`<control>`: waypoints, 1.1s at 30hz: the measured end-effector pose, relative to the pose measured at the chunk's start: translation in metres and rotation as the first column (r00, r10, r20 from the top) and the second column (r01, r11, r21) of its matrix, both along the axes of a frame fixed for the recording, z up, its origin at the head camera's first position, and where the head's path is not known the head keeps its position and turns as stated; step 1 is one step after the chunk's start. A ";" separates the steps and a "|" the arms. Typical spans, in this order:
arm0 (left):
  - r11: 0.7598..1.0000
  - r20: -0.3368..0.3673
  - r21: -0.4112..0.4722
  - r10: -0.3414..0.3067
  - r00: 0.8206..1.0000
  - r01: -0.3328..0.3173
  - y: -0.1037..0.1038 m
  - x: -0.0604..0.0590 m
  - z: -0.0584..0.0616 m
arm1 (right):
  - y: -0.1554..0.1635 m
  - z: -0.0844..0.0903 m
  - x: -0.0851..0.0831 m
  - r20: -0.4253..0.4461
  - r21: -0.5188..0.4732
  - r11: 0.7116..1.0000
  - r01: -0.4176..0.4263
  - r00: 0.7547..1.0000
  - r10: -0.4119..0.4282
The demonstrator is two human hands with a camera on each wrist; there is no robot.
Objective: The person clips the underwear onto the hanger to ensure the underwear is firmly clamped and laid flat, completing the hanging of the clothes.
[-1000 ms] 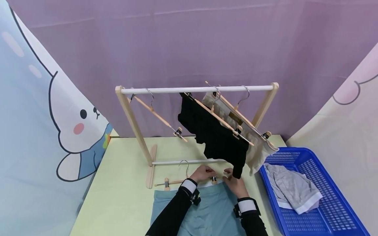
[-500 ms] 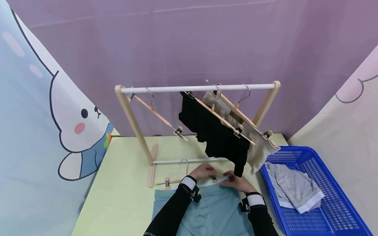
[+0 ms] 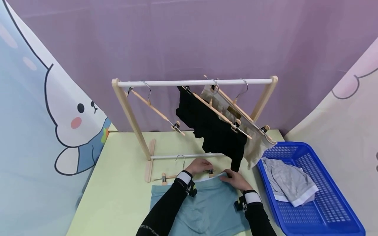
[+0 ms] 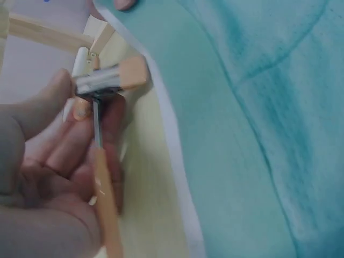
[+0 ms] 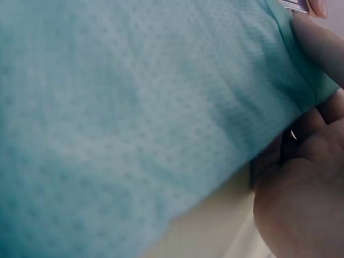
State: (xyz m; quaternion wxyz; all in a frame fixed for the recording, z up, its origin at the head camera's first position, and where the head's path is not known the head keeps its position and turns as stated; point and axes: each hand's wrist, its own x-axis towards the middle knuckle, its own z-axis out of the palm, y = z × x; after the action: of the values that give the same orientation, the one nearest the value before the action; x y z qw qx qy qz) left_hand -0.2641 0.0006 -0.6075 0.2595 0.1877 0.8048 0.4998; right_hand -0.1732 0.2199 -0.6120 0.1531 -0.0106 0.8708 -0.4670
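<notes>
A teal pair of shorts (image 3: 203,203) with a white inner waistband edge lies flat on the table. Above its waistband lies a wooden clip hanger (image 3: 169,177). My left hand (image 3: 199,166) pinches the hanger's right clip (image 4: 131,73) between thumb and fingers, seen close in the left wrist view. The clip's wooden tip is right by the white edge; whether they touch, I cannot tell. At the waistband's right corner, my right hand (image 3: 237,181) pinches the cloth, thumb (image 5: 320,45) on top and fingers beneath. The hanger's left clip (image 3: 163,178) sits near the waistband's left end.
Behind the hands stands a rack (image 3: 192,83) with a bare clip hanger (image 3: 156,112), a black garment (image 3: 212,131) and a beige garment (image 3: 257,141) hanging. The black garment dangles close above my right hand. At right, a blue basket (image 3: 333,183) holds a grey garment (image 3: 290,183).
My right hand has shifted from beside the waistband corner onto it and now pinches the cloth. My left hand stays at the clip. The head view has tilted slightly down.
</notes>
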 end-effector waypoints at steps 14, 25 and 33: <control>0.990 -0.012 0.099 0.103 0.995 -0.101 -0.006 -0.005 -0.003 | -0.018 -0.007 -0.003 -0.155 -0.008 0.993 0.118 0.981 -0.118; 0.988 -0.033 0.134 0.083 0.996 -0.078 -0.008 -0.007 -0.003 | -0.028 -0.012 0.000 -0.095 -0.108 0.971 0.214 0.970 -0.224; 0.977 -0.063 0.198 0.091 0.994 -0.076 -0.007 -0.006 -0.007 | -0.039 -0.014 0.000 -0.147 -0.108 0.944 0.312 0.934 -0.326</control>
State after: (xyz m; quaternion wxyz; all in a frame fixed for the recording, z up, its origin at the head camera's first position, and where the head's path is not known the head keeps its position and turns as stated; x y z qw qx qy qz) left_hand -0.2698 -0.0067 -0.6146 0.1894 0.1961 0.7680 0.5795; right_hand -0.1734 0.1806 -0.6257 0.0032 0.0865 0.8504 -0.5189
